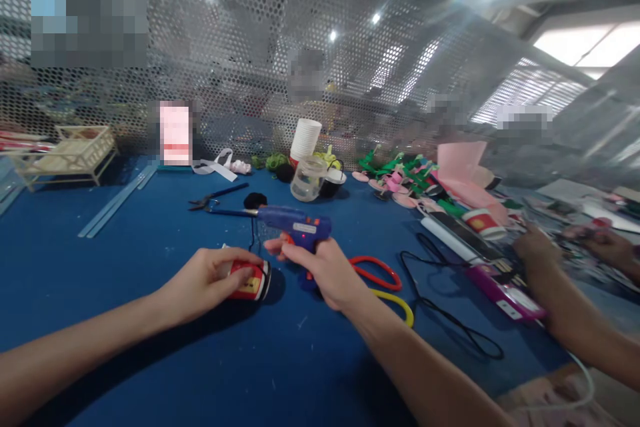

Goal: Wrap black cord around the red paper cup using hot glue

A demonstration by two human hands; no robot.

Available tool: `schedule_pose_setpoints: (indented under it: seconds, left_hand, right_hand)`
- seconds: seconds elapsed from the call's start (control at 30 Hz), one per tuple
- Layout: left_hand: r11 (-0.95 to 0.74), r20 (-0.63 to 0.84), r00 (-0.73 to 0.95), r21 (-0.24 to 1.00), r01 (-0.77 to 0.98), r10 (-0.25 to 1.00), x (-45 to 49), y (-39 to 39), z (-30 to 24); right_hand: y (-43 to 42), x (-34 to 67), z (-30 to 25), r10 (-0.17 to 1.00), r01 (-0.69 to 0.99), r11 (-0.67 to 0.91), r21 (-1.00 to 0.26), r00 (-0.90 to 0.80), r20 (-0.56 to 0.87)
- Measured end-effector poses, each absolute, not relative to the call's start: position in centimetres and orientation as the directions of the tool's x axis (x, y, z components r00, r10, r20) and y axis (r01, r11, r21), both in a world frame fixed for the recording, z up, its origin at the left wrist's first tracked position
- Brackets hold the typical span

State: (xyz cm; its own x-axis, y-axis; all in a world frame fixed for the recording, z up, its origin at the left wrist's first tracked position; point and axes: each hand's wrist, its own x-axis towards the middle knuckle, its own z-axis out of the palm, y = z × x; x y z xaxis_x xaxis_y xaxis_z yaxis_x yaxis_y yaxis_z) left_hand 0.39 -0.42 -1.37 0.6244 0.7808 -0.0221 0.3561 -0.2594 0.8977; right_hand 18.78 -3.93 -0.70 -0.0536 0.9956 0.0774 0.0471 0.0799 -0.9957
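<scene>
My left hand (205, 280) is wrapped round a small red paper cup (253, 280) with a yellow patch, tipped on its side on the blue table. In my right hand (335, 273) is a blue glue gun (285, 219), its nozzle pointing left above the cup. A finger lies by the orange trigger, and a red light glows on the body. Just beyond the nozzle are dark-handled pliers (225, 211) and a black fuzzy ball (255, 200). Red-handled and yellow-handled loops (377, 272) lie behind my right wrist, their other ends hidden.
Stacked white cups (306, 139), a clear plastic jar (307, 180) and yarn balls stand near the perforated metal screen (240, 67). A purple power strip (505, 293) and black cable (450, 320) lie right, beside a co-worker's hand (540, 250). A small wooden bed frame (70, 153) stands left.
</scene>
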Motion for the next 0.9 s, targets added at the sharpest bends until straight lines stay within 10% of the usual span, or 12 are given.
schedule_pose_setpoints:
  seconds: [0.3, 0.9]
  left_hand:
    - [-0.138, 0.021, 0.388, 0.951, 0.278, 0.922, -0.3, 1.8, -1.5]
    - [-0.222, 0.067, 0.405, 0.910, 0.350, 0.912, -0.4, 1.9, -2.1]
  right_hand:
    - [-5.0, 20.8, 1.0, 0.999, 0.464, 0.021, -0.885, -0.049, -0.002]
    - [-5.5, 19.4, 1.1, 0.999, 0.593, -0.039, -0.804, 0.011, -0.040]
